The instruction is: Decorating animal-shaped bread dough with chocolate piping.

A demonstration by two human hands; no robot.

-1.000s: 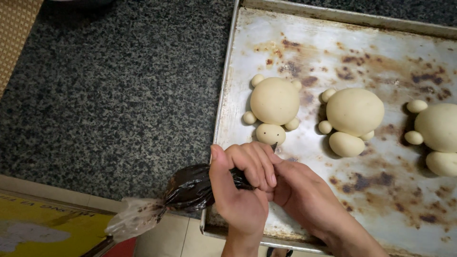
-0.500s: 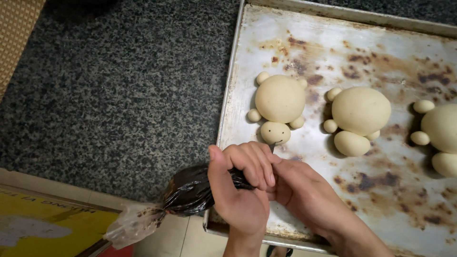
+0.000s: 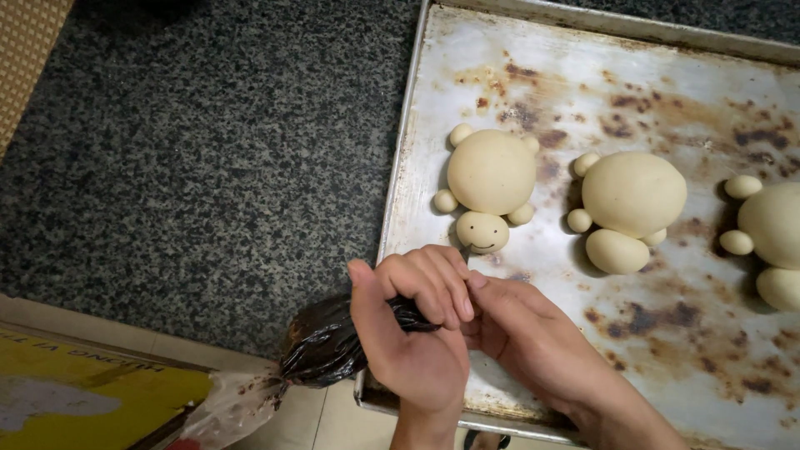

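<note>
The left hand point(image 3: 412, 342) wraps its fingers around a dark piping bag point(image 3: 333, 342) at the tray's point(image 3: 400, 167) near edge, just below a turtle-shaped dough point(image 3: 490, 179). The right hand point(image 3: 533, 346) pinches the bag's tip. A yellow package point(image 3: 92, 408) lies lower left, beside the speckled bench point(image 3: 208, 150).

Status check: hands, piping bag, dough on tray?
Left hand gripping dark piping bag; right hand steadying its tip. Nearest dough turtle has a face. Nothing between.
</note>
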